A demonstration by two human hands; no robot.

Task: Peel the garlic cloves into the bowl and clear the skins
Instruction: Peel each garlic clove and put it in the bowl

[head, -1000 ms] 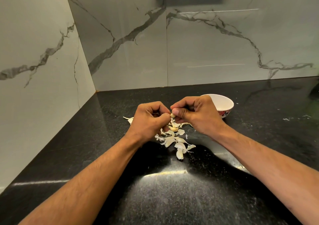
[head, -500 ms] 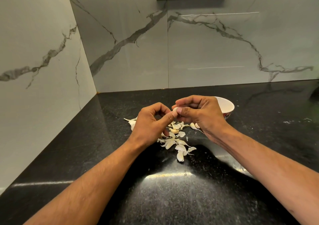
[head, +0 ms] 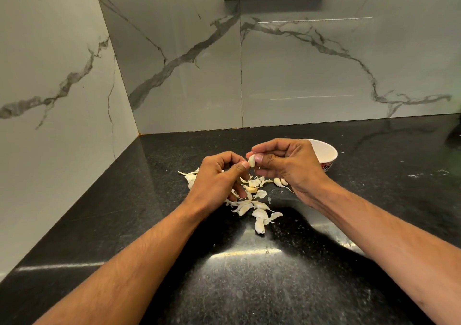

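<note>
Head view: smooth, pale, curved garlic clove [head: 251, 161] pinched between thumb and curled fingers of right hand [head: 287, 165], raised above speckled black stone counter [head: 274, 287]; left hand [head: 215, 180] curled, thumb tip touching the clove. Papery white skins [head: 249, 206] and cloves scattered below; round glossy white bowl [head: 324, 154] behind right hand.

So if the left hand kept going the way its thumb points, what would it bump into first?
Probably the garlic clove pinched in the right hand. The left hand has its thumb tip right beside the clove, maybe already touching; depth is hard to judge.
</note>
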